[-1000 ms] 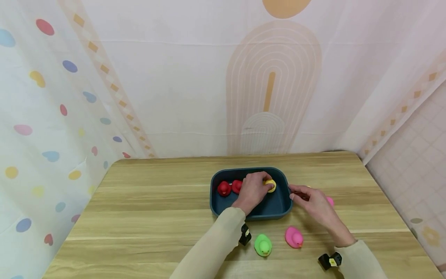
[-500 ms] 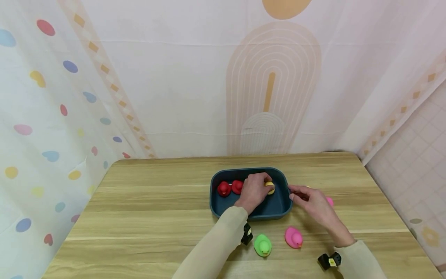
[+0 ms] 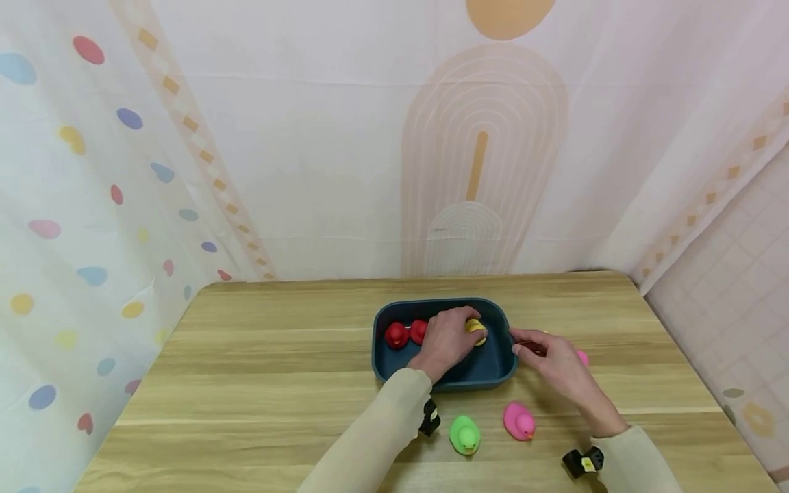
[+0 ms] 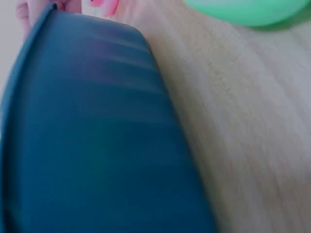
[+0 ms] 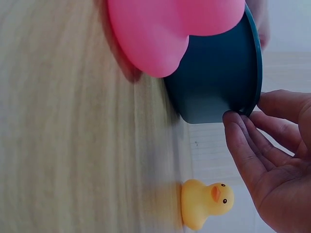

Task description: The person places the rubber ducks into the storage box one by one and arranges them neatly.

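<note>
One dark blue container (image 3: 487, 366) stands on the tabletop (image 3: 277, 370). Inside: two visible red ducks (image 3: 396, 335) and one partly hidden yellow toy (image 3: 477, 330). Outside: one green duck (image 3: 465, 435), one pink duck (image 3: 520, 421), one yellow duck (image 5: 195, 204) and one pink object (image 3: 582, 357), mostly hidden. Hands: the left hand (image 3: 445, 337), fingers curved, pinches the yellow toy between thumb and fingers; the right hand (image 3: 559, 363), nearly closed, pinches the container's right rim.
</note>
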Motion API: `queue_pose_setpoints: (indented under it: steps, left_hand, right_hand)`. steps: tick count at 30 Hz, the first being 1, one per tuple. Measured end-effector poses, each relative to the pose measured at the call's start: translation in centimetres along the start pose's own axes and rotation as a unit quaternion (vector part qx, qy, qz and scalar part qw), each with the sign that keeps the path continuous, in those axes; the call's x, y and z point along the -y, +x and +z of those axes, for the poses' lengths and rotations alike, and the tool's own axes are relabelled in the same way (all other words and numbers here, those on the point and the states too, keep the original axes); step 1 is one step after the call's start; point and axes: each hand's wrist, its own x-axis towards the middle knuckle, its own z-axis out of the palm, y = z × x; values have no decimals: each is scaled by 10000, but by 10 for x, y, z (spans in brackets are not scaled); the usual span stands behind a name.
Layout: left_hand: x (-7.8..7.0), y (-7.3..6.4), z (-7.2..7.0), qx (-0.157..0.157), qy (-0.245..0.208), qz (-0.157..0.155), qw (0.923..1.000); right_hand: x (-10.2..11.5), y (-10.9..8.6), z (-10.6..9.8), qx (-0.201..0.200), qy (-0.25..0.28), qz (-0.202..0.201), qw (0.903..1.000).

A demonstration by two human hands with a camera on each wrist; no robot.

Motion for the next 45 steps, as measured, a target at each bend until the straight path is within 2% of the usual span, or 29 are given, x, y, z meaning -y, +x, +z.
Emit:
queue_pose_setpoints:
  steps: [8, 14, 19, 24, 31, 38, 45]
  left_hand:
    - [-12, -18, -23, -88, -285, 470, 9984]
    - [-15, -30, -41, -391, -274, 833, 9954]
    - [-11, -41, -51, -641, -188, 1249, 9899]
    - [0, -55, -60, -859, -238, 1546, 9839]
    - [18, -71, -73, -1315, -498, 1759, 9743]
    - [33, -87, -82, -1287, -523, 1781, 9742]
    - [54, -100, -83, -1283, -132, 1876, 9737]
  right_hand:
    - [-3, 0, -5, 18, -14, -102, 9999]
    - [-6, 1, -7, 24, -31, -21, 10000]
    - [-6, 0, -7, 17, -1, 28, 10000]
    - [-5, 1, -6, 11, -59, 61, 10000]
    - [-3, 2, -6, 18, -133, 83, 9999]
    - [-4, 3, -5, 6, -154, 66, 9999]
    - [-3, 1, -7, 12, -137, 92, 9999]
